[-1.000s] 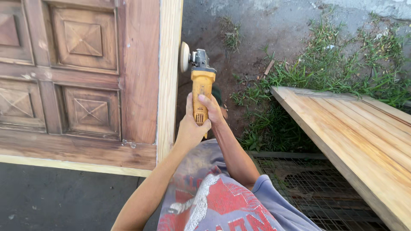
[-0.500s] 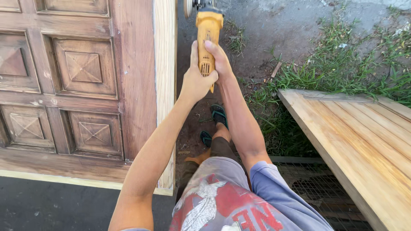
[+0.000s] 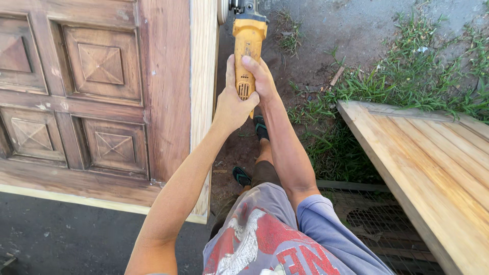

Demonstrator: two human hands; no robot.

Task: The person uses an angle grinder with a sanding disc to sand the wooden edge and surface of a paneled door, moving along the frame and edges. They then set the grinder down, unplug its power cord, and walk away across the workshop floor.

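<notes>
Both hands clamp the yellow angle grinder (image 3: 248,43), top centre of frame. Left hand (image 3: 232,104) wraps the rear of the body, fingers curled tight around it. Right hand (image 3: 261,76) grips from the right side, fingers closed over the housing, thumb across the top. The sanding disc (image 3: 222,10) sits at the top edge, against the pale side edge (image 3: 202,76) of the carved wooden door (image 3: 102,91) lying flat across the left half. A small dark label on the grinder's body, too small to make out. Lower right: planked wooden panel (image 3: 433,168), wire mesh (image 3: 372,214) beneath it. Ground is bare dirt (image 3: 316,30) with grass (image 3: 407,71) upper right, dark pavement (image 3: 61,234) lower left.
</notes>
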